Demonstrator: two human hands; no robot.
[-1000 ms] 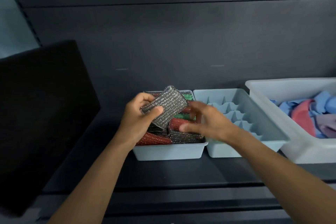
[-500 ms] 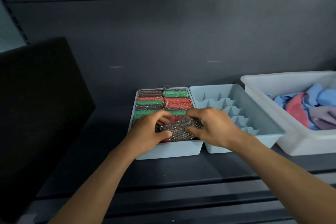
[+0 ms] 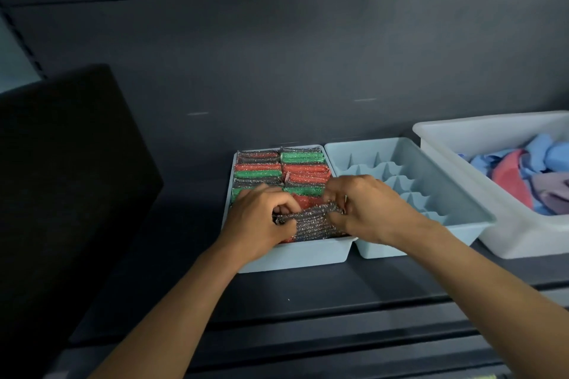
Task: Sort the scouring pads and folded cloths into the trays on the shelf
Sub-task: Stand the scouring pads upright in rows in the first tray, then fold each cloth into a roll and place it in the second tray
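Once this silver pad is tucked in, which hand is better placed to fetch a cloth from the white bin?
Probably the right hand: it pinches the silver pad's right end, on the side nearer the white bin of cloths. The left hand, at the pad's left end, lies farther from it.

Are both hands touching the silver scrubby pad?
Touching. The head view shows the left hand and right hand each pinching one end of the silver pad.

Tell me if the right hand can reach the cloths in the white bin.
Probably yes: the cloths lie uncovered in the open bin, only a low tray between; but the right hand must first release the pad.
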